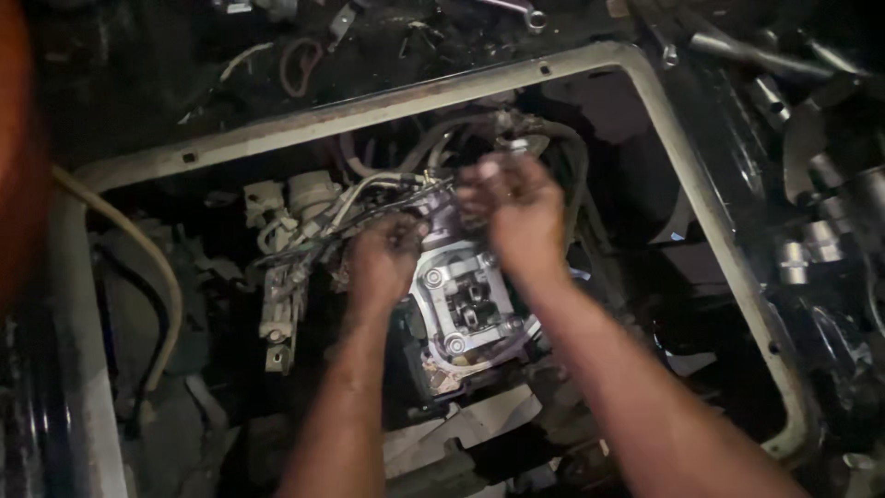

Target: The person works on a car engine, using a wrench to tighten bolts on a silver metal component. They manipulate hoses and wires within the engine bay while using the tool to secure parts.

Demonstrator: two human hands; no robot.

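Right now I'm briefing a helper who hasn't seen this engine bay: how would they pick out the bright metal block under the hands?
Find the pale metal frame around the dark opening. At its centre, just below the left hand and right hand, sits the block. It is the cleanest, shiniest part there, with round bolt heads at its corners, unlike the dull hoses above it.

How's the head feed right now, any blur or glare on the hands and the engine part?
Head view: right hand motion-blurred and washed out by light; left hand sharper; bright glare on the metal engine part; frame lit, surroundings deep in shadow; orange blur at left edge.
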